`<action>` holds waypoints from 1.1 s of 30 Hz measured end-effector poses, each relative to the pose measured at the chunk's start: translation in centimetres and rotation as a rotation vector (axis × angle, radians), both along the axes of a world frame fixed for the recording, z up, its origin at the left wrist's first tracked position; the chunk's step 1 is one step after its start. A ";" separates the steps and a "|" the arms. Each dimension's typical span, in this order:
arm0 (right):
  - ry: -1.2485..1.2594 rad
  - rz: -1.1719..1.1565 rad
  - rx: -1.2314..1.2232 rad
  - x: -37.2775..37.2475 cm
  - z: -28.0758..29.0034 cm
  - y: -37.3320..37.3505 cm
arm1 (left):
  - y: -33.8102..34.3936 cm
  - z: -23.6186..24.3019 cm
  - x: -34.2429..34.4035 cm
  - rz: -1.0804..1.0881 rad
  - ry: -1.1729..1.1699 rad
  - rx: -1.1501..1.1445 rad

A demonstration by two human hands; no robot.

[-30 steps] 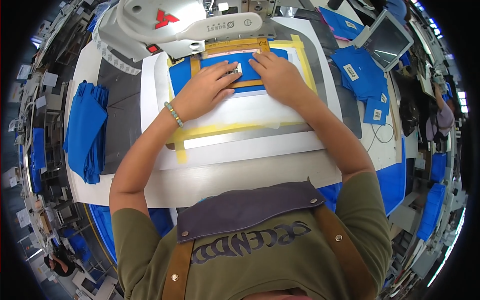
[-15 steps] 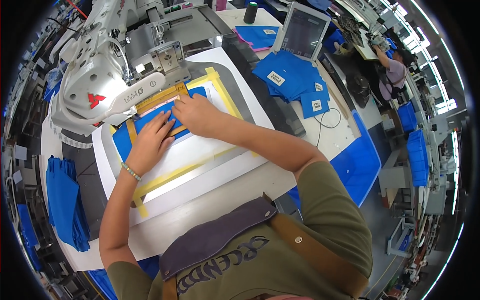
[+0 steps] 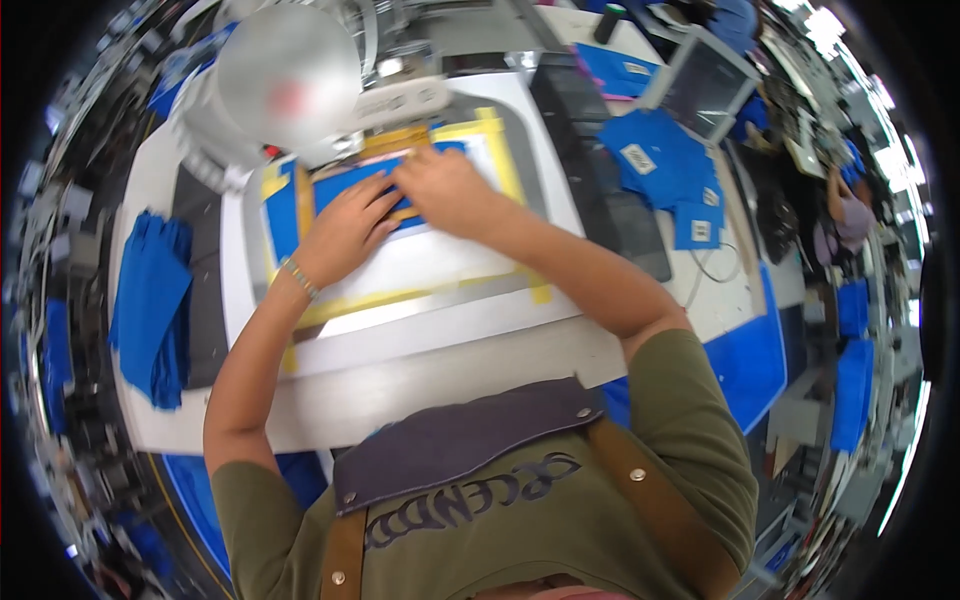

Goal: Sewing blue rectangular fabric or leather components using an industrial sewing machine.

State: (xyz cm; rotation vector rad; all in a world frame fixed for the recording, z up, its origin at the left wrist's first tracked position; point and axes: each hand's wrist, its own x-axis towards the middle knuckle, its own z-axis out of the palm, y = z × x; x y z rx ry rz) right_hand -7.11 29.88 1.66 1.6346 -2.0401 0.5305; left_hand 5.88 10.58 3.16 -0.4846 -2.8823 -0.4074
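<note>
A blue fabric piece (image 3: 335, 185) lies within amber template strips (image 3: 395, 138), on a white board edged with yellow tape (image 3: 465, 250) under the white sewing machine (image 3: 290, 70). My left hand (image 3: 350, 225), with a beaded bracelet, rests on the fabric, fingers extended and slightly apart. Just right of it, my right hand (image 3: 450, 190) has its fingers bent and drawn together at the fabric's upper part by the template; what is under the fingertips is hidden.
A pile of folded blue fabric (image 3: 150, 300) lies left. Labelled blue pieces (image 3: 650, 170), a tilted screen (image 3: 700, 85), a dark thread spool (image 3: 610, 25) and a cable are on the right. A blue bin (image 3: 740, 370) stands below the right edge. Another person (image 3: 845, 215) works far right.
My right hand has moved left along the template toward my left hand, its spread fingers drawing together. The view swung and returned partway, and is now blurred.
</note>
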 end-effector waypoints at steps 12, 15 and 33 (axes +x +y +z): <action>0.087 -0.054 0.176 1.9 0.7 -3.3 | -2.4 0.2 1.8 0.010 0.024 0.000; 0.083 -0.046 0.163 2.4 0.6 -4.0 | -3.0 0.2 2.2 0.033 0.022 -0.030; -0.209 0.345 0.065 3.7 2.8 0.2 | -6.4 0.0 5.4 0.034 0.044 -0.055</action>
